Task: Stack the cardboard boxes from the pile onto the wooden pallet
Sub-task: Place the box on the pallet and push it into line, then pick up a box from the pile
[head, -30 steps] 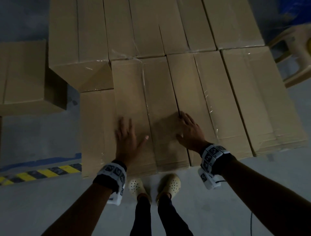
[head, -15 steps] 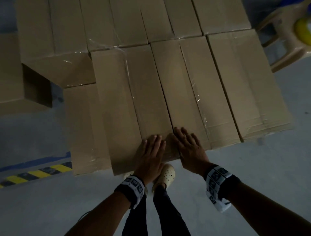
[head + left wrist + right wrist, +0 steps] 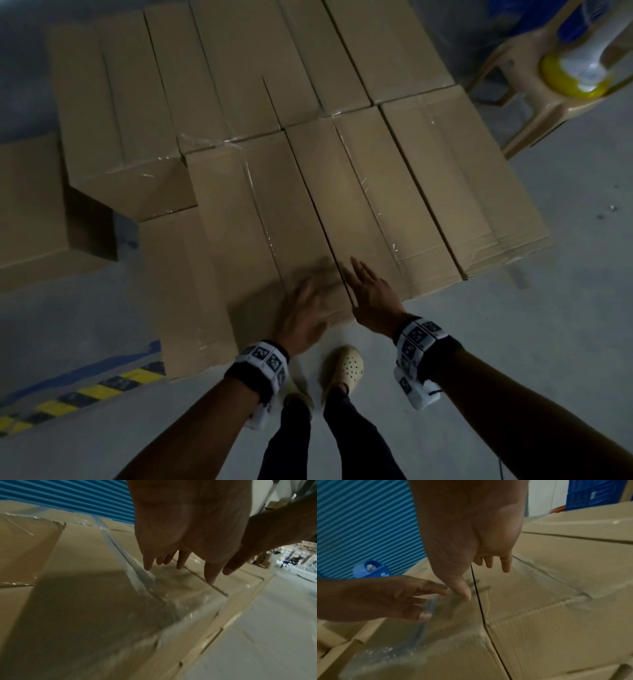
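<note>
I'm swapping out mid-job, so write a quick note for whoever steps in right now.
Left hand: open, holds nothing, over the near end of the front box.
Right hand: open, holds nothing, fingers at the seam with the next box.
Done: a top layer of taped boxes sits edge to edge; a lower box shows at its left.
Left: one separate box stands further left. The pallet is hidden.
</note>
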`<act>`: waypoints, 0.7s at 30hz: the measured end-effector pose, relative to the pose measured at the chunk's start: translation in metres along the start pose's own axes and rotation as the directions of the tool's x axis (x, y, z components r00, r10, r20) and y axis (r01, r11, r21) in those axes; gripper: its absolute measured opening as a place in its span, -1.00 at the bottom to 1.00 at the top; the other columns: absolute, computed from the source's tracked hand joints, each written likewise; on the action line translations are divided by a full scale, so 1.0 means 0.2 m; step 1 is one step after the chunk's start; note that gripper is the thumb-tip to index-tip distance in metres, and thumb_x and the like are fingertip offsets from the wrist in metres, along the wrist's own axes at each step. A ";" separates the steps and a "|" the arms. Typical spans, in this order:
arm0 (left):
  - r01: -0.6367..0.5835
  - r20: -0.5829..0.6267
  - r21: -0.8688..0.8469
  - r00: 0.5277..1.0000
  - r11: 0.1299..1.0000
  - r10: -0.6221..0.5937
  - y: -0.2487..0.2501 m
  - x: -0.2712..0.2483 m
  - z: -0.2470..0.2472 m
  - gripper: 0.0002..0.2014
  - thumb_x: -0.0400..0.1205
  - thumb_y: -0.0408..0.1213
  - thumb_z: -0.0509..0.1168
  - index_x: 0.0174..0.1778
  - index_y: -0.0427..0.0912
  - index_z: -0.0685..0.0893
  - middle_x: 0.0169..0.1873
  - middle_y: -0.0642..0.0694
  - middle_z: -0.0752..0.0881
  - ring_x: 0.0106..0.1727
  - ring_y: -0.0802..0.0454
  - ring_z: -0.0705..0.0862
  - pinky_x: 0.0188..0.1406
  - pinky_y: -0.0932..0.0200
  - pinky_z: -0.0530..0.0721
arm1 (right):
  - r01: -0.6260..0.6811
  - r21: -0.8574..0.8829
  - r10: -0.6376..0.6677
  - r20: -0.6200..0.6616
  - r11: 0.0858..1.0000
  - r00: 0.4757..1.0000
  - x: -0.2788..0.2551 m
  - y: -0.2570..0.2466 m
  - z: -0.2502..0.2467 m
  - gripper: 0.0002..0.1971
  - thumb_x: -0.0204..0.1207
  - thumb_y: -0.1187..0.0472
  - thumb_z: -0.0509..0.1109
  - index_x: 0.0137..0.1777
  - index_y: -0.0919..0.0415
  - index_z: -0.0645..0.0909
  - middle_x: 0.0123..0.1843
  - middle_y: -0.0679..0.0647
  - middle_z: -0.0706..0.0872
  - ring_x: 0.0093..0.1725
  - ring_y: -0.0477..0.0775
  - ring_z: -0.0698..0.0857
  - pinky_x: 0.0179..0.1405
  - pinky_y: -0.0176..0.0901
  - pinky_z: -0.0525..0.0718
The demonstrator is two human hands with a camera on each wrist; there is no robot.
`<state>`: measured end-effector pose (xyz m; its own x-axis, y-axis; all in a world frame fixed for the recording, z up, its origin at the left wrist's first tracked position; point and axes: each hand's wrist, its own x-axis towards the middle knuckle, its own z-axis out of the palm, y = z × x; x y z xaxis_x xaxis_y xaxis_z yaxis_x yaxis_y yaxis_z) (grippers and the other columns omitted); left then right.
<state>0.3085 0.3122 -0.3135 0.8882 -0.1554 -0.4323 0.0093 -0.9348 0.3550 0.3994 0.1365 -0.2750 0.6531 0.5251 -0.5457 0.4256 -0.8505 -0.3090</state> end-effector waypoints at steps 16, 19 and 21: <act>-0.205 -0.772 -0.276 0.629 0.939 -0.090 0.06 -0.78 -1.28 -0.36 0.74 -0.11 0.24 0.71 -0.27 0.25 0.74 -0.26 0.19 0.78 -0.15 0.11 0.65 0.13 0.20 | 0.256 0.222 0.008 -0.769 0.941 0.639 -0.75 -0.83 -0.84 -0.17 0.59 0.07 0.43 0.75 0.13 0.06 0.78 0.12 0.09 0.69 0.13 0.24 0.45 -0.15 0.37; -0.251 -0.838 -0.267 0.537 0.931 -0.096 0.10 -1.00 -1.32 -0.33 0.73 -0.02 0.20 0.72 -0.26 0.23 0.73 -0.27 0.22 0.77 -0.15 0.15 0.64 0.41 0.10 | 0.351 0.199 -0.044 -0.815 0.915 0.577 -0.91 -0.96 -0.86 -0.18 0.59 0.06 0.42 0.75 0.17 0.08 0.77 0.14 0.13 0.71 0.10 0.20 0.52 -0.10 0.34; -0.271 -0.871 -0.245 0.484 0.931 -0.089 0.13 -1.14 -1.32 -0.33 0.72 -0.02 0.21 0.70 -0.29 0.26 0.71 -0.30 0.27 0.75 -0.17 0.20 0.63 0.47 0.10 | 0.394 0.169 -0.086 -0.830 0.903 0.552 -1.01 -1.02 -0.85 -0.19 0.59 0.01 0.38 0.74 0.17 0.08 0.76 0.15 0.15 0.72 0.11 0.19 0.59 0.07 0.38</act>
<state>0.2285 0.4074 0.0135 0.8287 0.2857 0.4812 -0.1196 -0.7496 0.6511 0.2867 0.2100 0.0309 0.8434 0.3879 0.3717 0.5362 -0.5662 -0.6260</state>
